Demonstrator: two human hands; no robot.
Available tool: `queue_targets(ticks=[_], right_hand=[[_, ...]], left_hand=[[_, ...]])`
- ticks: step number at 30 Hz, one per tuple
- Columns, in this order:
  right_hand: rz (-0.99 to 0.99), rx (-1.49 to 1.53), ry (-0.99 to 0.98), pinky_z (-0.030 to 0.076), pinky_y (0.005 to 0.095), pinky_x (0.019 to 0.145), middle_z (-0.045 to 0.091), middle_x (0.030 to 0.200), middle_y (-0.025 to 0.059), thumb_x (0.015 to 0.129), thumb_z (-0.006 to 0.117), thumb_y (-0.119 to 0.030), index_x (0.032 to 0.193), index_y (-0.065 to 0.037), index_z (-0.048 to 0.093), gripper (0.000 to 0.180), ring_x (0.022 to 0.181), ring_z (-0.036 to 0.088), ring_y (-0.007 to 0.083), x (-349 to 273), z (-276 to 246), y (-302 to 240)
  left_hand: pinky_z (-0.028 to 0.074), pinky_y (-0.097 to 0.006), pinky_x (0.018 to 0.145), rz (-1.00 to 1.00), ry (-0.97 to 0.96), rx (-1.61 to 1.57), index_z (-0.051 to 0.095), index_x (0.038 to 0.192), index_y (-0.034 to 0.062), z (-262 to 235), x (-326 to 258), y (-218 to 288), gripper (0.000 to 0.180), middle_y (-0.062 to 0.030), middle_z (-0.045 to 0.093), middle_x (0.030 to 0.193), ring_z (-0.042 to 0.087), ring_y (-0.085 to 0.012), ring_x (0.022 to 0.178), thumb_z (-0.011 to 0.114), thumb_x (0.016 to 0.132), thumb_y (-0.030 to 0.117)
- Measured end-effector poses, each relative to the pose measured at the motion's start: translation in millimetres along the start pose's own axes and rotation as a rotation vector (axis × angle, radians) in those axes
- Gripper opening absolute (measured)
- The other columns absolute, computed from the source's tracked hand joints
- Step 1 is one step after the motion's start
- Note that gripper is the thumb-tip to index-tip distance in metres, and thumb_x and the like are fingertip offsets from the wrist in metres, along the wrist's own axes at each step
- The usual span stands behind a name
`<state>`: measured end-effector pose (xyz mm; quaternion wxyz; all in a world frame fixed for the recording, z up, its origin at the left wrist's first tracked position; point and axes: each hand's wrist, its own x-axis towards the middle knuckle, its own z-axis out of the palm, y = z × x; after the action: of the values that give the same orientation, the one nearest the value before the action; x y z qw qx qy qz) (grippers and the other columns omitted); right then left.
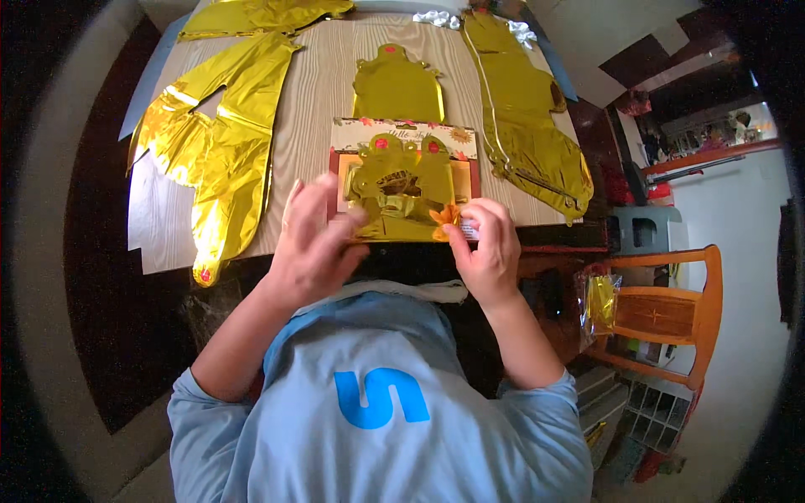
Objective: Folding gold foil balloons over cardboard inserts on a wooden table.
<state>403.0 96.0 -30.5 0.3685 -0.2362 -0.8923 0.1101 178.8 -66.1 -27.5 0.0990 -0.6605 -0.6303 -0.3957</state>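
Note:
A folded gold foil balloon (412,180) with red-dotted tabs lies on a printed card (342,132) at the table's near edge. At the card's near right corner, my right hand (488,247) pinches an orange leaf-shaped piece (446,221) between thumb and fingers; whether it belongs to the card I cannot tell. A small white patch shows beneath those fingers. Beside the card's left edge is my left hand (314,235), its fingers apart and blurred by motion, with nothing visible in them.
Flattened gold foil balloons (239,126) cover the table's left side, and another (528,117) lies at the right with a white cord. Beyond the card sits a folded gold foil piece (398,88). A wooden chair (662,314) with a plastic-wrapped gold packet (600,302) stands to the right.

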Motion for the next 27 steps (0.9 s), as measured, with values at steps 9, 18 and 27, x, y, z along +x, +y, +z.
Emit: queue_targets(ticks=[9,18,27], right_hand=[[-0.257,-0.270,-0.062,0.042,0.0463,0.090,0.061,0.117,0.0074,0.084,0.074,-0.031,0.109,-0.011,0.068,0.032,0.111,0.056,0.0273,-3,-20,-38],[-0.121,-0.070,-0.080,0.046,0.0393,0.063,0.067,0.088,0.0085,0.085,0.072,-0.013,0.096,-0.002,0.071,0.015,0.074,0.062,0.0257,28,-15,-57],[1.179,1.437,0.281,0.054,0.0332,0.086,0.066,0.115,0.0091,0.101,0.060,-0.026,0.125,-0.001,0.059,0.034,0.101,0.065,0.0185,31,0,-82]], left_hand=[[0.048,-0.046,0.105,0.200,-0.287,0.181,0.063,0.128,0.0097,0,-14,-9,0.044,-0.0107,0.059,0.138,0.056,-0.0304,0.128,0.063,0.084,0.016],[0.047,-0.047,0.104,0.309,0.106,0.123,0.071,0.115,0.0095,-38,36,12,0.031,-0.0141,0.067,0.126,0.062,-0.0334,0.120,0.071,0.084,0.013],[0.033,-0.053,0.115,0.272,-0.241,0.110,0.062,0.131,0.0128,-33,39,32,0.051,-0.0120,0.052,0.145,0.048,-0.0331,0.134,0.067,0.081,0.021]])
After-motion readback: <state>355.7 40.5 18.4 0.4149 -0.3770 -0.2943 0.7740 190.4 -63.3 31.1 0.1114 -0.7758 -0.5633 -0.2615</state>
